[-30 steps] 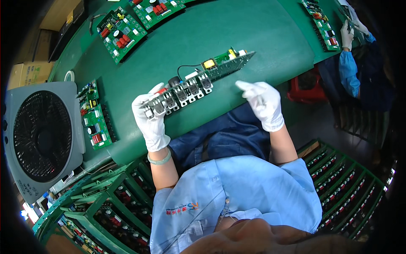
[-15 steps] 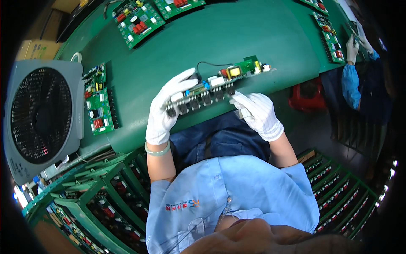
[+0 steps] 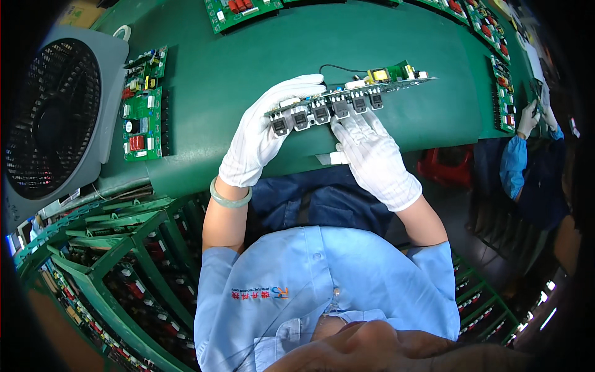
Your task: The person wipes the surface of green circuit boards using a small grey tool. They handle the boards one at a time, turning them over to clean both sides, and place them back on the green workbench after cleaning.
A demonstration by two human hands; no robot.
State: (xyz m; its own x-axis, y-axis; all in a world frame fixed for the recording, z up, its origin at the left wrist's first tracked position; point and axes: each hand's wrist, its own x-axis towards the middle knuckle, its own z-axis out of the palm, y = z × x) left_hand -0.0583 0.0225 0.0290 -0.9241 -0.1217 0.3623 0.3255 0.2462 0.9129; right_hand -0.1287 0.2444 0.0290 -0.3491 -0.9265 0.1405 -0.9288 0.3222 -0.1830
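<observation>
My white-gloved left hand [image 3: 263, 133] is closed around the left end of a green circuit board [image 3: 396, 85], held up above the bench. The board stands nearly edge-on, with a row of square black components [image 3: 320, 114] along its near edge facing me. Yellow and white parts and a thin black wire show on its far side. My right hand [image 3: 374, 150], also gloved, has its fingertips up against the middle of that row. From under its curled fingers sticks a small white tool [image 3: 338, 158] with a flat greyish blade-like tip; the rest of it is hidden.
A grey fan [image 3: 59, 118] stands at the left, beside circuit boards [image 3: 144, 118] on the green bench [image 3: 204, 155]. More boards [image 3: 245, 13] lie along the far side. Green racks [image 3: 124, 248] flank me. At right are a red stool [image 3: 445, 166] and another person's gloved hands [image 3: 528, 118].
The board has risen and shifted right, and its black components now face me more squarely. My right fingers have moved in under the row. The whole view has also shifted.
</observation>
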